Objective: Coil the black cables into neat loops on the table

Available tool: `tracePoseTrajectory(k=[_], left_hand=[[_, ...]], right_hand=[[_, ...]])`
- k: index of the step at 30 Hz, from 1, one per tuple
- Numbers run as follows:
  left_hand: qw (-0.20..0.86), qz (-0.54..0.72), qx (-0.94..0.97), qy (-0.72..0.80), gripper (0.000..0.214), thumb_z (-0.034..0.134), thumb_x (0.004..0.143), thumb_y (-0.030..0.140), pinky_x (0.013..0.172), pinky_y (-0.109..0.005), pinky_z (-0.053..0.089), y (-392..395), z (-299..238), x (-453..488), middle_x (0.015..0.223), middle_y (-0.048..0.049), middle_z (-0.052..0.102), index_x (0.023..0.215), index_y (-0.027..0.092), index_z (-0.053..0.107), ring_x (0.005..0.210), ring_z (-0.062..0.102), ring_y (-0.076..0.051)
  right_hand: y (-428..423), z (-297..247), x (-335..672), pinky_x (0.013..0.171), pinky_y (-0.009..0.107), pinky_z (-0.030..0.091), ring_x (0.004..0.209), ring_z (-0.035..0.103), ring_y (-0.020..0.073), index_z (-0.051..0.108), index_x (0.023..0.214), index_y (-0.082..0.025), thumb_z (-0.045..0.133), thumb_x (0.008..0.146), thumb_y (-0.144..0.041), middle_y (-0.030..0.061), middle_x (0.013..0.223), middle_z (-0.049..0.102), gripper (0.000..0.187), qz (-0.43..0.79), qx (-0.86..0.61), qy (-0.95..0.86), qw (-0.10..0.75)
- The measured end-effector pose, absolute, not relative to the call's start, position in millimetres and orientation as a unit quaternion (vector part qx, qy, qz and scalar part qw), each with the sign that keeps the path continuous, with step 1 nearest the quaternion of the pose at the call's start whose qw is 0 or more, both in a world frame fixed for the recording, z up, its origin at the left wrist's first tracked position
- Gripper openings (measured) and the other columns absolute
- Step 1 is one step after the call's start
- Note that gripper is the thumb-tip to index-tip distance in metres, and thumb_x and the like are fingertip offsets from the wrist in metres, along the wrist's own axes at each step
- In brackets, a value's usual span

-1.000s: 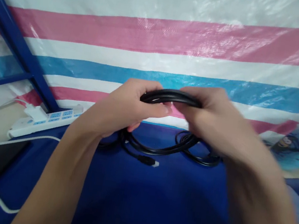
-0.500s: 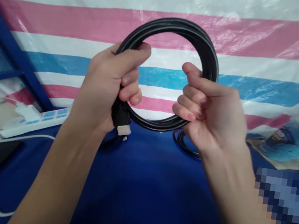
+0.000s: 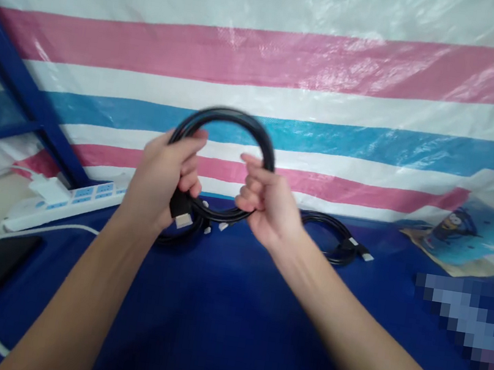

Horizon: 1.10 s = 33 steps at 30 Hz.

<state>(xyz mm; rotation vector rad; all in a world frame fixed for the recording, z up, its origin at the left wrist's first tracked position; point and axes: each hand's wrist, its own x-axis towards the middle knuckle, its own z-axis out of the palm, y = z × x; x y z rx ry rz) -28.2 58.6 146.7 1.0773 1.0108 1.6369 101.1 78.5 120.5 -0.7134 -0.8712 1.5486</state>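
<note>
White power strip (image 3: 63,198) lies far left on the blue table (image 3: 218,317). Left hand (image 3: 161,181) is clenched round the left side of a coiled black cable (image 3: 238,119), held upright above the table, 1 plug end sticking out below the fist. Right hand (image 3: 267,203) grips the coil's right side. 2nd black cable (image 3: 335,244) lies on the table further right, near a cartoon-print bag (image 3: 472,234).

**Where everything sits**

Coiled cable (image 3: 233,122) sits up between both hands, left hand (image 3: 159,181) and right hand (image 3: 267,203), above the table (image 3: 229,306). Power strip (image 3: 63,201) lies off to the left, another cable (image 3: 336,238) lies right, tarp (image 3: 293,62) hangs behind.
</note>
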Motion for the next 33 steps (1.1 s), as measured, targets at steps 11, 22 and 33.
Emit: tracePoseTrajectory(k=[11, 22, 33], left_hand=[[0.36, 0.632, 0.258, 0.636, 0.037, 0.055, 0.089, 0.034, 0.082, -0.041, 0.054, 100, 29, -114, 0.117, -0.0099, 0.058, 0.12, 0.015, 0.054, 0.098, 0.061, -0.02], [0.259, 0.514, 0.464, 0.674, 0.038, 0.056, 0.088, 0.033, 0.09, -0.045, 0.05, 107, -12, -139, 0.124, -0.0105, 0.056, 0.122, 0.016, 0.054, 0.107, 0.058, -0.023], [0.15, 0.347, 0.558, 0.739, 0.045, 0.057, 0.087, 0.03, 0.107, -0.055, 0.032, 101, -1, -130, 0.138, -0.0113, 0.047, 0.131, 0.02, 0.049, 0.128, 0.043, -0.029]], right_hand=[[137, 41, 3, 0.076, 0.036, 0.054, 0.091, 0.061, 0.0182, 0.054, 0.12, -0.013, 0.055, 0.094, -0.032, 0.009, 0.111, 0.058, 0.032, 0.486, -0.511, -0.525, 0.477], [129, 6, 6, 0.097, 0.049, 0.043, 0.117, 0.05, 0.0259, 0.052, 0.126, -0.017, 0.056, 0.093, -0.029, 0.0114, 0.131, 0.049, 0.035, 0.219, -0.536, -0.701, 0.417], [136, -6, 27, 0.09, 0.043, 0.05, 0.106, 0.057, 0.0217, 0.054, 0.123, -0.016, 0.052, 0.095, -0.03, 0.0108, 0.124, 0.054, 0.031, 0.156, -0.517, -0.765, 0.351]])
